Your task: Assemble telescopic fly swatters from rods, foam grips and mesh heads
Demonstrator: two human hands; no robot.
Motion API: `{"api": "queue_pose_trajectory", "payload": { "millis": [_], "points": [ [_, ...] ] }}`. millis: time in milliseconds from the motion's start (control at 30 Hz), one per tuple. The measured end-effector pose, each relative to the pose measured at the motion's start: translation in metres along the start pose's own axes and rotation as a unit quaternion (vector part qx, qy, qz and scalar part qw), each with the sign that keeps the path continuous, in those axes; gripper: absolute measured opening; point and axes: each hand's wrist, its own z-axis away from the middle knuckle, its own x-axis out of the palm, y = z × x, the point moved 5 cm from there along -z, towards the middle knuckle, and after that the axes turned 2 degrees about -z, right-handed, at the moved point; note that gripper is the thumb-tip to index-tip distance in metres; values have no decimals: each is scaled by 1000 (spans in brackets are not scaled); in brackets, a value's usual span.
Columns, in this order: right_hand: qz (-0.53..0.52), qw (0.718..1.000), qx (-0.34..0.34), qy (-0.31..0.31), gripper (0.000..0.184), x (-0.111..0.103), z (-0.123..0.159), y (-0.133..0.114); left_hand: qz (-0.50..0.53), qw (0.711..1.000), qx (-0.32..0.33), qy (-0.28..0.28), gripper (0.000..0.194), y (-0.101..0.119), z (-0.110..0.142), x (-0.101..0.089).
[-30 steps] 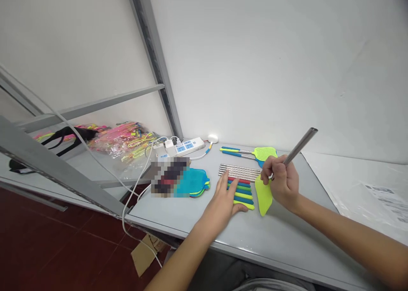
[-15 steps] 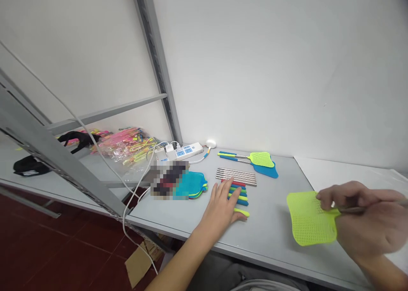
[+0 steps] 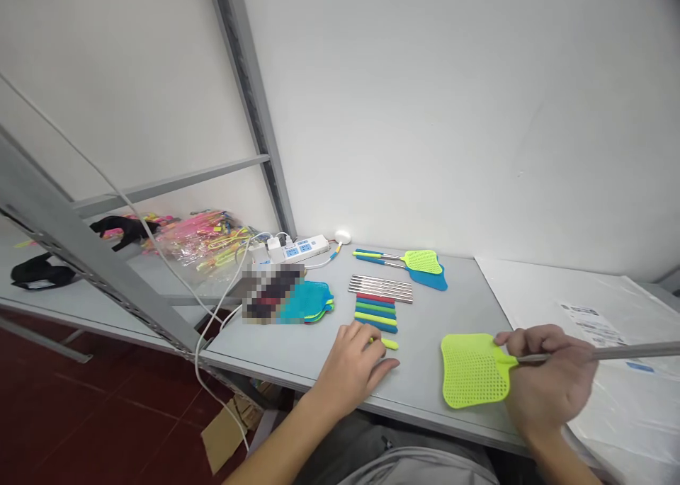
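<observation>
Clearance: I see bare tabletop (image 3: 419, 322) at lower right of centre, between the coloured grips (image 3: 376, 311) and the lime swatter (image 3: 472, 372). Obstructions: the left hand (image 3: 350, 372) partly covers the nearest grip; a grey post (image 3: 106, 269) and white cable (image 3: 127, 203) cross the frame's left.

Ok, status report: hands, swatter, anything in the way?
Right hand gripping metal rod at neck of yellow-green swatter head. Left hand at nearest yellow-green handle, contact unclear, blocking part from view. Row of coloured handles just beyond.
</observation>
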Motion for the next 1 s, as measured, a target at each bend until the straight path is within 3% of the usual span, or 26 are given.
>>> {"api": "queue_pose_trajectory", "payload": {
  "millis": [167, 433, 633, 1000],
  "points": [
    [67, 997, 32, -30, 26, -2, 19, 14, 12, 997, 26, -74, 30, 12, 4, 16],
    [229, 968, 91, -43, 28, -10, 25, 31, 47, 992, -60, -102, 8, 3, 1, 17],
    [257, 960, 97, -60, 32, -4, 28, 33, 90, 987, -80, -103, 16, -3, 0, 17],
    [224, 952, 192, -79, 34, -3, 29, 49, 210, 962, -121, -130, 15, -14, -2, 16]
  ]
}}
